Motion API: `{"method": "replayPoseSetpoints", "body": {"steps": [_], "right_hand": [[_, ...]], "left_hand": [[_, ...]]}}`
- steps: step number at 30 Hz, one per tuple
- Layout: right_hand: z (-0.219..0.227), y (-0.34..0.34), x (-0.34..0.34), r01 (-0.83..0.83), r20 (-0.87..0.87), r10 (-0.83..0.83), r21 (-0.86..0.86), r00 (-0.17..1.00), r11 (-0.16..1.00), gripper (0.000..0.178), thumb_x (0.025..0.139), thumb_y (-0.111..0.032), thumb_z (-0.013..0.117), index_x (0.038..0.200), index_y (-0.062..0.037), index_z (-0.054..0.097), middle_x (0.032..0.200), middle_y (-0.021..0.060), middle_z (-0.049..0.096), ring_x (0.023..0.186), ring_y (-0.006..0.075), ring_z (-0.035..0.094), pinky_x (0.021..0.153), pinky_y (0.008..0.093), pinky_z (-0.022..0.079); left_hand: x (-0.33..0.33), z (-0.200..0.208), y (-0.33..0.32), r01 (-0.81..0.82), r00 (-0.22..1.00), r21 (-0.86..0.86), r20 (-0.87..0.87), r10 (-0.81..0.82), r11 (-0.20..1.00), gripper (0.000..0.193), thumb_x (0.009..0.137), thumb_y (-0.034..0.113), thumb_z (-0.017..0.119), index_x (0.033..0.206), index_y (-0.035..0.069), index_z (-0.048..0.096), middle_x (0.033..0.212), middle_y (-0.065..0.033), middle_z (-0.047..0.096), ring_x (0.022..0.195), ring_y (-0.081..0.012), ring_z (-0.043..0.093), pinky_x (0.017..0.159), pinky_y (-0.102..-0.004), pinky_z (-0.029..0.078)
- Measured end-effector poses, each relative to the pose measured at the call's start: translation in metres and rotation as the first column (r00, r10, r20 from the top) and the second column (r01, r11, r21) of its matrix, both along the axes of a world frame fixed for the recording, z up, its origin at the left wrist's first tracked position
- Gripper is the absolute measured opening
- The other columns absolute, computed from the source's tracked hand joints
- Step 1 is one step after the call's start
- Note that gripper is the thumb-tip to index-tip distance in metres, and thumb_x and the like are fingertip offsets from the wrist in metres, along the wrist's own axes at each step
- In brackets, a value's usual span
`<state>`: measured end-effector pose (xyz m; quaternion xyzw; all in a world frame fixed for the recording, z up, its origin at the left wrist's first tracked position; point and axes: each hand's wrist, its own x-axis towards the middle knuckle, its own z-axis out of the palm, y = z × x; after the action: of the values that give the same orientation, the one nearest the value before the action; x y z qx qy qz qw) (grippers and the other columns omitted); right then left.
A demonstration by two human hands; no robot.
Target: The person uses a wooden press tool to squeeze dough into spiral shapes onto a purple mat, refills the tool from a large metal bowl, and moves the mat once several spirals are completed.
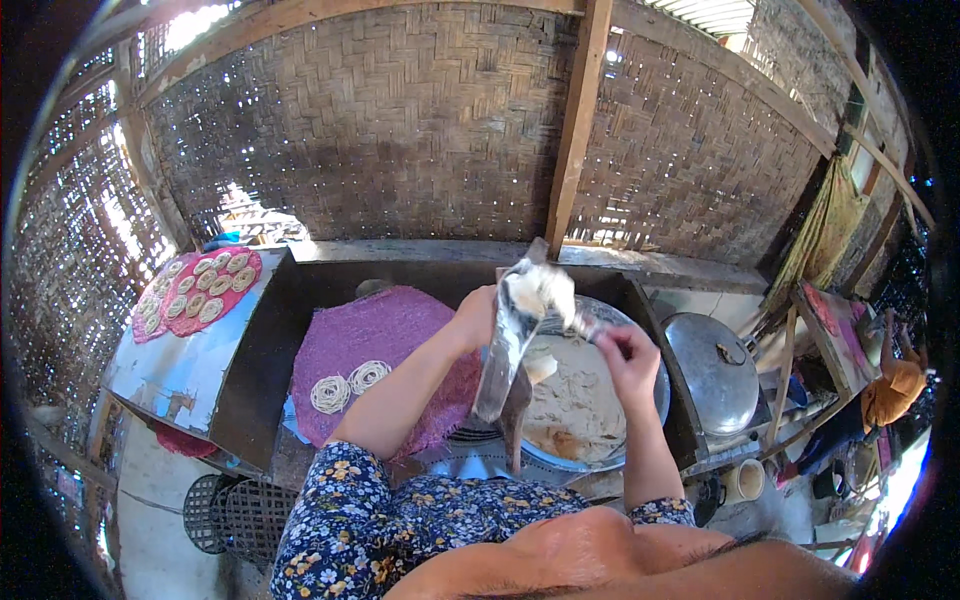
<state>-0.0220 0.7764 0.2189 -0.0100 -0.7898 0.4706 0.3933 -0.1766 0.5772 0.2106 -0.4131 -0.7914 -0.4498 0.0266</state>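
My left hand grips a long tool of wood and shiny metal, held upright and tilted before me; its fingers are partly hidden behind it. A lump of pale, wet dough sits at the tool's upper end. Closed around a short dough-smeared utensil, my right hand works against that lump; the utensil's kind cannot be made out. Below both hands stands a wide metal basin with pale dough spread inside. Left of it, two coiled noodle-like dough rings lie on a purple woven mat.
On a bluish board at far left, a pink mat carries several dough rings. Right of the basin is a large lidded metal pot. Dark baskets stand low left. Another person in orange is at far right, near a white bucket.
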Motion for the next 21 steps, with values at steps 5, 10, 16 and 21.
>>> {"method": "replayPoseSetpoints", "body": {"steps": [5,10,16,21], "right_hand": [[-0.007,-0.010,-0.012,0.156,-0.162,-0.107,0.332,0.981,0.930,0.014,0.070,-0.010,0.071,0.078,-0.0013,0.063,0.070,0.0118,0.063,0.055,0.0182,0.060,0.053,0.0266,0.048],[-0.019,-0.008,0.018,-0.187,0.031,0.185,0.089,0.982,0.978,0.011,0.070,-0.004,0.070,0.078,-0.0008,0.063,0.068,0.0065,0.062,0.060,0.0121,0.059,0.055,0.0240,0.046],[-0.015,0.021,-0.010,0.103,0.088,-0.105,0.035,0.991,0.994,0.012,0.073,-0.008,0.069,0.081,-0.0007,0.064,0.074,0.0051,0.063,0.064,0.0082,0.054,0.058,0.0222,0.044],[-0.025,0.009,0.007,-0.246,0.080,0.255,-0.107,0.964,0.963,0.012,0.073,-0.007,0.070,0.082,-0.0011,0.063,0.074,0.0030,0.063,0.064,0.0073,0.055,0.059,0.0221,0.045]], "left_hand": [[-0.021,-0.040,0.010,0.114,0.933,0.213,0.313,-0.179,0.970,0.031,0.068,0.022,0.067,0.093,0.005,0.064,0.087,-0.0140,0.065,0.082,-0.0289,0.061,0.073,-0.0350,0.047],[-0.045,-0.054,0.004,0.113,0.849,0.333,0.456,-0.265,0.936,0.026,0.067,0.015,0.070,0.091,0.005,0.064,0.084,-0.0075,0.064,0.077,-0.0182,0.060,0.071,-0.0312,0.048],[-0.007,-0.006,0.009,0.294,0.873,0.301,0.302,-0.383,0.907,0.047,0.053,0.007,0.081,0.095,0.009,0.060,0.091,-0.0015,0.061,0.082,-0.0112,0.057,0.076,-0.0282,0.048],[-0.025,-0.017,0.003,0.243,0.666,0.447,0.568,-0.483,0.861,0.036,0.066,0.007,0.071,0.100,0.003,0.059,0.099,-0.0088,0.061,0.088,-0.0206,0.059,0.079,-0.0312,0.049]]}}
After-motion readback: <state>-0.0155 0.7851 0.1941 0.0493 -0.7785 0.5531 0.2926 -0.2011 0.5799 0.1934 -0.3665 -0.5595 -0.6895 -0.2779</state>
